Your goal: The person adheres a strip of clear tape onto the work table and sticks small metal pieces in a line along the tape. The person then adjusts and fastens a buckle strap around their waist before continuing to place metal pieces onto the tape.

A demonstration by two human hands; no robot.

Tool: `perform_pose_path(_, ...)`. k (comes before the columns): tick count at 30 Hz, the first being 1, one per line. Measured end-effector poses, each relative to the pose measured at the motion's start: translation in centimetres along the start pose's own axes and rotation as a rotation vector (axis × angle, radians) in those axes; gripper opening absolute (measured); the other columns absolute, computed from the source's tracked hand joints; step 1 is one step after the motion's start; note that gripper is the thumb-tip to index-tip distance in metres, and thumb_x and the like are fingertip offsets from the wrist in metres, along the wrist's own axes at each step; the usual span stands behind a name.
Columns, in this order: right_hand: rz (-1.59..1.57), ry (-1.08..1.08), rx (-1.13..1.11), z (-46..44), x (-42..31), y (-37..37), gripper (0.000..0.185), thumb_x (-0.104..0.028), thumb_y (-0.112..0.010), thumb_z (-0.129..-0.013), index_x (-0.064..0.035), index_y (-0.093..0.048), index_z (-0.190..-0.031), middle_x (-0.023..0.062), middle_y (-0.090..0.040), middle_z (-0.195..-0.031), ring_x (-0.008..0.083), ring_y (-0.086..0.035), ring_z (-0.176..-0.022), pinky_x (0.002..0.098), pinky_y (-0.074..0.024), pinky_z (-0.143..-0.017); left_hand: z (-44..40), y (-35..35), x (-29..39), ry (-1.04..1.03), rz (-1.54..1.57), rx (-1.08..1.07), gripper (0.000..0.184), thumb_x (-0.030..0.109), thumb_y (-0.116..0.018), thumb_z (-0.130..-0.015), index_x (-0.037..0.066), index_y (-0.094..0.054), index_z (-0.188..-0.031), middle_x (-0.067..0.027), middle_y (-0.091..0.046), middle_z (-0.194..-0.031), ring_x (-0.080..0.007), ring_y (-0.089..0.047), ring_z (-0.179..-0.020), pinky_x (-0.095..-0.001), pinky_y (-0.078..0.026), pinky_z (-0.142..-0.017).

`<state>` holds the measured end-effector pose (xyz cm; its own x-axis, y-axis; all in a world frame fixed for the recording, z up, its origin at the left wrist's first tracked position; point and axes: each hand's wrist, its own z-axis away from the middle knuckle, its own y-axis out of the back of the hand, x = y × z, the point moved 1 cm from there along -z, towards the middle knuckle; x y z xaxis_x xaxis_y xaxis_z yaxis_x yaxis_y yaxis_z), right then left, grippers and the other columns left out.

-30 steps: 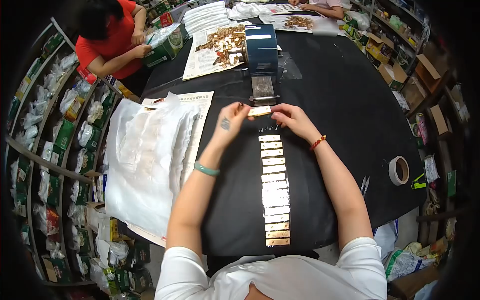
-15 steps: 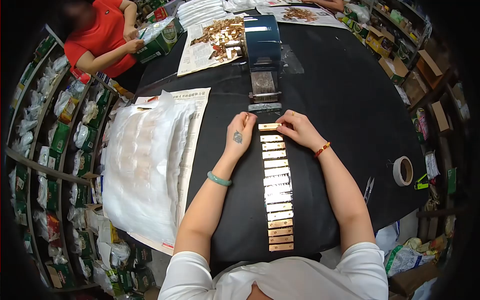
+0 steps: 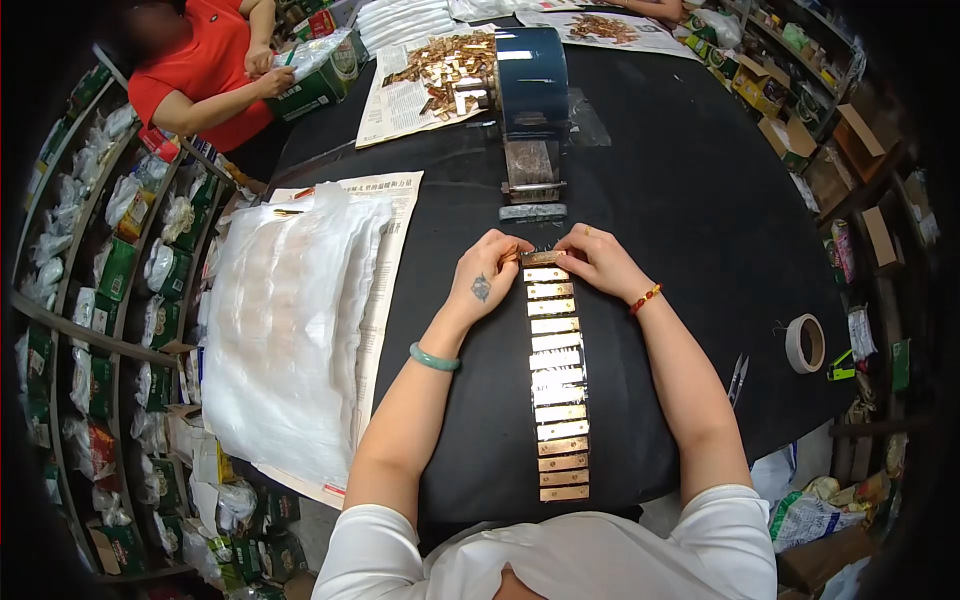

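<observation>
A column of several small gold-coloured metal plates (image 3: 563, 430) runs down the black tabletop towards me, their long sides close together. At its far end, my left hand (image 3: 484, 278) pinches the left end of the topmost metal plate (image 3: 541, 259). The fingers of my right hand (image 3: 603, 265) are closed on that plate's right end. Just beyond both hands stands a tape dispenser (image 3: 533, 210) with a large blue-green roll of tape (image 3: 533, 85). My fingertips partly hide the plate's ends.
White padded sheets (image 3: 290, 330) lie stacked on newspaper (image 3: 400, 200) at left. Loose gold-coloured pieces (image 3: 445, 75) cover more newspaper at the back. A white tape roll (image 3: 805, 343) and tweezers (image 3: 738, 380) lie at right. A person in red (image 3: 205, 75) handles a green box (image 3: 320, 85).
My left hand has moved right and now meets the left end of the topmost plate. That plate looks darker and slightly tilted. My right hand has barely moved.
</observation>
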<state>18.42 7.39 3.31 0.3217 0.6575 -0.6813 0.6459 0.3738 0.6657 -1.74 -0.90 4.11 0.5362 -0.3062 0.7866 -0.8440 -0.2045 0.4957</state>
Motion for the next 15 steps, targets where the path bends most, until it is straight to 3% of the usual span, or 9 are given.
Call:
perform_pose_path(4,0.008,-0.019,0.002,0.0,0.0,0.0,0.013,-0.014,-0.063,-0.085,-0.0016,-0.067,-0.089,0.0058,-0.058,-0.082,0.0164,-0.055,-0.065,0.027,-0.0449,-0.061,0.1,-0.2,0.4,-0.007,-0.074,-0.031,0.017,0.007,-0.053,-0.084,0.002,-0.067,-0.091,-0.0054,-0.058,-0.08,-0.0145,-0.047,-0.06,-0.0248,-0.039,-0.057)
perform_pose_path(9,-0.041,0.07,0.055,-0.2,-0.8,0.0,0.012,-0.011,-0.063,-0.085,-0.0017,-0.067,-0.092,0.0041,-0.057,-0.08,0.0136,-0.052,-0.063,0.0251,-0.042,-0.058,-0.2,-0.6,0.6,0.006,0.03,0.127,0.016,0.01,-0.057,-0.087,-0.002,-0.066,-0.091,-0.0034,-0.057,-0.075,-0.0112,-0.043,-0.057,-0.0216,-0.036,-0.054)
perform_pose_path(13,-0.056,0.041,0.059,-0.3,-2.2,-0.2,0.014,-0.016,-0.065,-0.083,-0.0034,-0.068,-0.087,0.0044,-0.059,-0.081,0.0161,-0.056,-0.065,0.0272,-0.0445,-0.061,-0.2,-0.3,0.6,0.334,0.028,-0.118,0.021,0.02,-0.059,-0.089,0.001,-0.065,-0.085,-0.0029,-0.06,-0.076,-0.0123,-0.047,-0.056,-0.0235,-0.04,-0.057)
perform_pose_path(15,-0.013,0.027,0.038,-0.1,-2.2,0.5,0.013,-0.015,-0.066,-0.082,-0.0031,-0.068,-0.087,0.0044,-0.059,-0.081,0.0156,-0.055,-0.065,0.0268,-0.044,-0.061,-0.5,-0.1,-0.1,0.329,0.131,-0.077,0.021,0.021,-0.059,-0.089,0.001,-0.064,-0.084,-0.0024,-0.059,-0.075,-0.0112,-0.046,-0.055,-0.0226,-0.039,-0.055)
